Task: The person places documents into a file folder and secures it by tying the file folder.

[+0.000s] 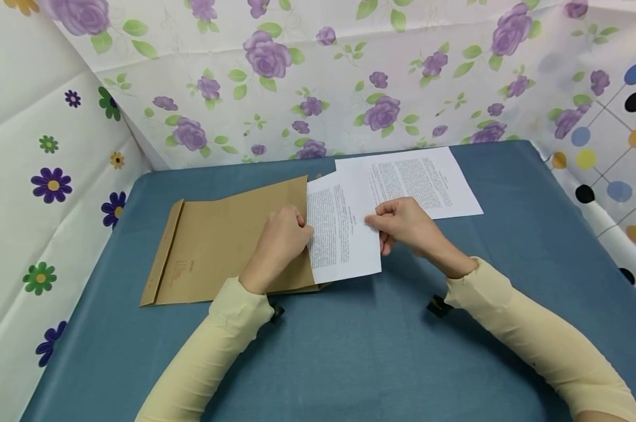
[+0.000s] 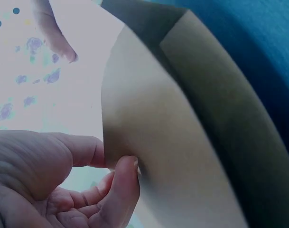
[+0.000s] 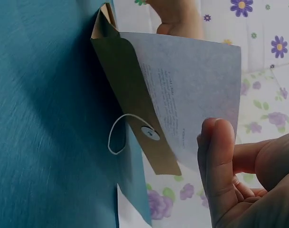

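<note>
A brown paper envelope lies on the table with its mouth toward the right. My left hand pinches the upper layer of its open edge, and the left wrist view shows that brown layer bowed up between thumb and finger. A printed white sheet sticks out of the mouth, its left part hidden inside. At the sheet's right edge, my right hand pinches the paper between thumb and fingers. In the right wrist view, a round button with white string shows on the envelope's flap.
Another printed sheet lies at the back right of the table, partly behind the held one. A blue cloth covers the table. Flowered sheeting hangs behind it, with patterned sheeting on the right.
</note>
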A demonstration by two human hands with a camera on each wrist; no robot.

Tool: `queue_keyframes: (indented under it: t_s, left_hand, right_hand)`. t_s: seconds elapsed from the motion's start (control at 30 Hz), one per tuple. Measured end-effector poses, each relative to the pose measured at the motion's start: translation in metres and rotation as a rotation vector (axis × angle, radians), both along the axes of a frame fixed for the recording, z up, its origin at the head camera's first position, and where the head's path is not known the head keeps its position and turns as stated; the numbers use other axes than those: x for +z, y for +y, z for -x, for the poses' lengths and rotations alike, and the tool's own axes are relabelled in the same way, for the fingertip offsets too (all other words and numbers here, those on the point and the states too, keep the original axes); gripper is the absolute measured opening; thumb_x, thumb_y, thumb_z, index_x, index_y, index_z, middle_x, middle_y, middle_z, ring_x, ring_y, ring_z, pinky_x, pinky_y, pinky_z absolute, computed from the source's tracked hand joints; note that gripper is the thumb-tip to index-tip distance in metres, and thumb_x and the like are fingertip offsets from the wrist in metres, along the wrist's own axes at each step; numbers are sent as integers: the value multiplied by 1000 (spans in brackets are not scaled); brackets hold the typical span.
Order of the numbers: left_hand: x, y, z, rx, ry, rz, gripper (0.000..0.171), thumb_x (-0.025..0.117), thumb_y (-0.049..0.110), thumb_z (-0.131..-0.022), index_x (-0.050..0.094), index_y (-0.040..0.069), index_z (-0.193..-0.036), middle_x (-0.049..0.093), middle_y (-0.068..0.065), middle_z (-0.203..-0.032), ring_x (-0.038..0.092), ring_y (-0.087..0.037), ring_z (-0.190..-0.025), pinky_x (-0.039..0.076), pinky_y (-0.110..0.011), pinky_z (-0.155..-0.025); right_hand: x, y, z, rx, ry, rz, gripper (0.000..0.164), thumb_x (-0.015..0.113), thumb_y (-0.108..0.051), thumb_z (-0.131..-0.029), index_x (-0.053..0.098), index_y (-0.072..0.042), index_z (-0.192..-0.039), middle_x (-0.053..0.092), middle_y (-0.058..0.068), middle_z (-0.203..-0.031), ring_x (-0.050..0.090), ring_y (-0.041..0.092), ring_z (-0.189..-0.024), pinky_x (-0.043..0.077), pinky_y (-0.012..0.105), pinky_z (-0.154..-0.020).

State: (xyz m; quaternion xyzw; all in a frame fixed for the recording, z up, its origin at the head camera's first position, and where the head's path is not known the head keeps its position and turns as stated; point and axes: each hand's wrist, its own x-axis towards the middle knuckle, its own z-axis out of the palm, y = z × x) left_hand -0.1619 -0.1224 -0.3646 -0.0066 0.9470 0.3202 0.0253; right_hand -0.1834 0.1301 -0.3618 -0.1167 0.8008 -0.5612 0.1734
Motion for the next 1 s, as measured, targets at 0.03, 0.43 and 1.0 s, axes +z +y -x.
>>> queue_keyframes:
  t_s: [0.03, 0.43, 1.0]
  left_hand:
    - [0, 1, 0, -8, 17, 7, 21, 57, 1, -87, 47, 8, -71, 37, -2, -63, 33, -15, -52, 26, -28, -50]
    - [1, 11, -6, -38, 87, 27, 30, 58, -3, -87, 40, 9, -66, 27, 2, -57, 21, -11, -48, 18, -26, -45]
    - [-1, 12, -9, -35, 106, 33, 28, 62, -2, -89, 45, 6, -69, 33, 0, -57, 30, -12, -47, 23, -26, -44]
  right_hand:
    - [1, 0, 0, 3, -9, 4, 20, 66, -10, -99, 69, 9, -95, 69, 17, -67, 64, 23, -47, 58, 44, -52]
    - [-5, -30, -3, 49, -55, 38, 19, 65, -11, -101, 68, 7, -96, 68, 16, -67, 64, 21, -49, 59, 52, -58]
    - [-14, -52, -2, 19, -2, 44, 12, 66, -4, -99, 70, 7, -99, 69, 14, -66, 63, 18, -46, 58, 49, -56]
